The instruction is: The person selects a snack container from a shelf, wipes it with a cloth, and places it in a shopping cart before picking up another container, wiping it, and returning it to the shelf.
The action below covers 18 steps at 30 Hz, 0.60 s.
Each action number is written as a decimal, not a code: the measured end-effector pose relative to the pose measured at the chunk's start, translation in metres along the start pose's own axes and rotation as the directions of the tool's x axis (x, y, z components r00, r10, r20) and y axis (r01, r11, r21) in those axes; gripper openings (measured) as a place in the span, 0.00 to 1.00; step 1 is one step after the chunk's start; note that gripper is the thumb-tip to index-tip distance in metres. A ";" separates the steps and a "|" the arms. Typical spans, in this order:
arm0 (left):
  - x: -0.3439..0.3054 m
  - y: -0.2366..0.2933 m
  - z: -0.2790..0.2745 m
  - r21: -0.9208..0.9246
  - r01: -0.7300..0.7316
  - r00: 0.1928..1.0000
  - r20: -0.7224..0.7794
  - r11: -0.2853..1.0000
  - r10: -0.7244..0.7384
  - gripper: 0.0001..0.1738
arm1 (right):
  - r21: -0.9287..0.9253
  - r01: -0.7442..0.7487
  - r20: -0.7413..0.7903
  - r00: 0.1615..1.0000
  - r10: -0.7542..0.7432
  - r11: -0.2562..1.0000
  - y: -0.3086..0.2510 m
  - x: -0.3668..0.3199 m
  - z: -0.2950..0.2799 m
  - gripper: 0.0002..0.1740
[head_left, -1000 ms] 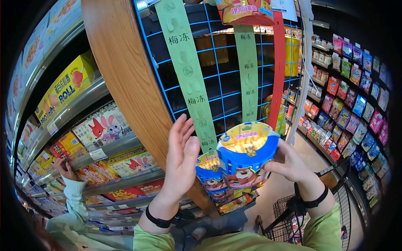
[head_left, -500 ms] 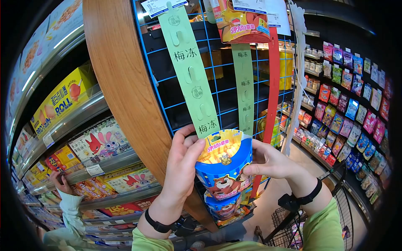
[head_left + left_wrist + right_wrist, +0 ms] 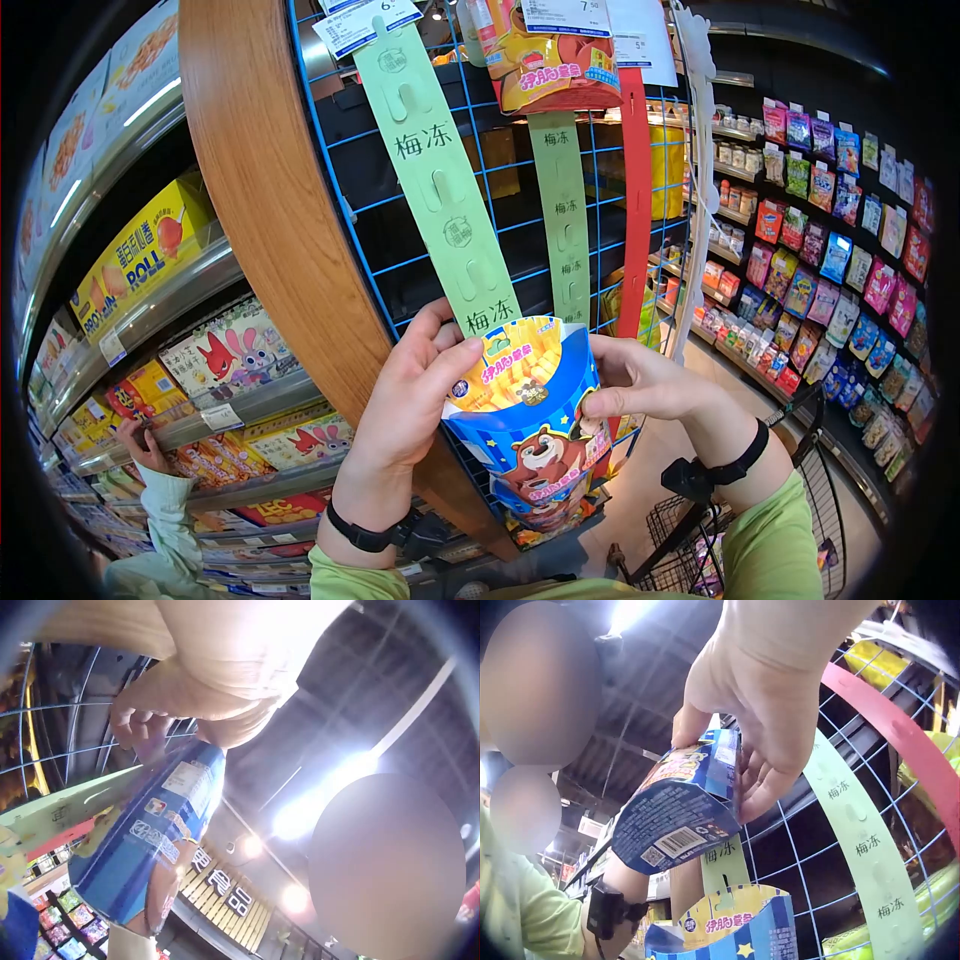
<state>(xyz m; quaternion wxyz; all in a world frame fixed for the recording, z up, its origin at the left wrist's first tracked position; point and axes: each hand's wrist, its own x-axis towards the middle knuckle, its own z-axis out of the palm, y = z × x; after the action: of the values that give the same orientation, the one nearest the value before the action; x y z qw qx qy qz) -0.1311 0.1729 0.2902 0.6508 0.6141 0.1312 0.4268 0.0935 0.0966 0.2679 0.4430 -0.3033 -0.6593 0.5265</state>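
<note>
One box (image 3: pixel 525 425) between one left hand (image 3: pixel 400 395) and one right hand (image 3: pixel 650 385); beyond them, two green strips (image 3: pixel 425 140) and one red strip (image 3: pixel 635 200); one cart (image 3: pixel 665 520) below the right hand.

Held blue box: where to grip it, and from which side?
Probably by its right edge, from the right, thumb on the front, fingers behind. The blue box is narrow front to back there, and the right hand holds it that way. That keeps the hang hole up top free.
</note>
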 end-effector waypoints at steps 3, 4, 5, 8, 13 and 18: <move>0.000 -0.001 0.001 -0.019 -0.001 1.000 0.016 1.000 0.001 0.26 | 0.011 -0.019 0.017 1.000 0.019 1.000 0.004 0.000 -0.003 0.38; -0.001 -0.002 0.001 -0.023 -0.006 1.000 0.018 1.000 0.006 0.26 | 0.013 -0.020 0.018 1.000 0.019 1.000 0.009 0.001 -0.004 0.38; -0.001 -0.003 0.000 -0.022 -0.006 1.000 0.017 1.000 0.007 0.26 | 0.013 -0.019 0.020 1.000 0.019 1.000 0.014 0.001 -0.004 0.38; -0.005 -0.008 -0.004 -0.014 -0.007 1.000 0.003 1.000 0.007 0.28 | -0.032 0.010 0.026 1.000 -0.009 0.999 0.029 0.003 -0.002 0.39; -0.024 -0.010 -0.001 0.243 -0.149 0.974 -0.131 0.958 0.185 0.34 | -0.072 0.011 -0.029 1.000 -0.014 0.997 0.056 0.014 0.003 0.37; -0.046 -0.029 0.009 0.413 -0.302 0.899 -0.175 0.859 0.401 0.37 | 0.033 0.063 -0.067 0.996 -0.061 0.997 0.070 0.024 0.006 0.35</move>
<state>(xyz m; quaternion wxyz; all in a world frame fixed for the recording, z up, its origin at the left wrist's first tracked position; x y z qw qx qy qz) -0.1410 0.1377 0.2495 0.4090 0.6806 0.1778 0.5813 0.0734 0.1331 0.2067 0.4860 -0.2922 -0.6441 0.5134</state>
